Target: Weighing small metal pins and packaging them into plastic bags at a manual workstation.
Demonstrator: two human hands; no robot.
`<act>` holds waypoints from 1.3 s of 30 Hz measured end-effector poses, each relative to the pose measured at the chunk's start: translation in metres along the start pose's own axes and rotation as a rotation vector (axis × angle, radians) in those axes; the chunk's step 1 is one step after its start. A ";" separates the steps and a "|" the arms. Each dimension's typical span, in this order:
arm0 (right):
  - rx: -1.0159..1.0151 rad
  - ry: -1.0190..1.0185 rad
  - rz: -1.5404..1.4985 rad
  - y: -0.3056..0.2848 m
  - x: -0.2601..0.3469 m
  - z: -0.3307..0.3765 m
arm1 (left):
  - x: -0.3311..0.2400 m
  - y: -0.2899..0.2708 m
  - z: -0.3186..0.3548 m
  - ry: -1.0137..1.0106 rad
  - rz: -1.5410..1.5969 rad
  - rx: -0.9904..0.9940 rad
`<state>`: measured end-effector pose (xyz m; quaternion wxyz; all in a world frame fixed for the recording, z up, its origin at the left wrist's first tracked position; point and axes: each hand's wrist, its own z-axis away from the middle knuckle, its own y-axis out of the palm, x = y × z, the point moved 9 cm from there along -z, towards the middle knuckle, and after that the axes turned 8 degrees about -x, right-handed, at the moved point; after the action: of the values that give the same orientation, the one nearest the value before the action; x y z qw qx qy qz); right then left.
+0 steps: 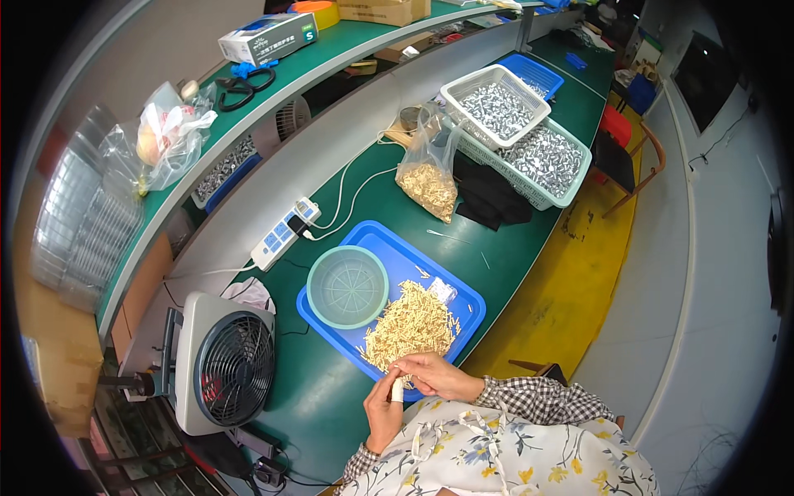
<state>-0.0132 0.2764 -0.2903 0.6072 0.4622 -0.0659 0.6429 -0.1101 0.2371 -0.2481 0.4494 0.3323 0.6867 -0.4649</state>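
Across the green worktop (pixel 389 190) that curves away from you, the bigger things sit farthest out: two pale baskets (pixel 571 178) of silvery metal parts lie well beyond reach, side by side, and a raised shelf (pixel 347 41) runs along your left with a glove box (pixel 266 37) and scissors (pixel 246 87) on it. At your near left a grey fan (pixel 227 364) stands facing you, likely placed to cool you as you work. A white power strip (pixel 285 233) lies behind it against the shelf's foot.

Straight before you a blue tray (pixel 397 248) holds the loose stock, so that nothing rolls off. A round green sieve (pixel 347 287) rests in its left half, empty as far as you can see. Beside it a heap of small cream pegs (pixel 411 324) spreads toward your hands, kept close for easy picking. A clear bag (pixel 428 178) of more pegs stands farther back, just beyond the tray.

Your left hand (pixel 382 411) is closed about a small white piece (pixel 397 390), held upright just over the tray's near edge. Your right hand (pixel 437 376) lies over it from the right, fingertips (pixel 405 364) pinched at the top of that piece; whether they grip a peg too, you cannot tell from here.
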 end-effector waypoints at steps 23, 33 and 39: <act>0.175 0.171 -0.105 0.014 -0.019 0.004 | 0.026 0.029 0.019 -0.639 0.577 0.175; 0.206 0.178 0.073 0.007 -0.013 0.011 | 0.038 0.023 0.012 -0.588 0.450 0.172; -0.005 -0.463 0.383 0.011 0.042 0.010 | 0.044 0.019 0.014 -0.854 0.907 0.086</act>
<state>-0.0098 0.2975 -0.2508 0.4446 0.5743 -0.2901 0.6231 -0.1059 0.2316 -0.2972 0.8231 0.3935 0.2176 -0.3469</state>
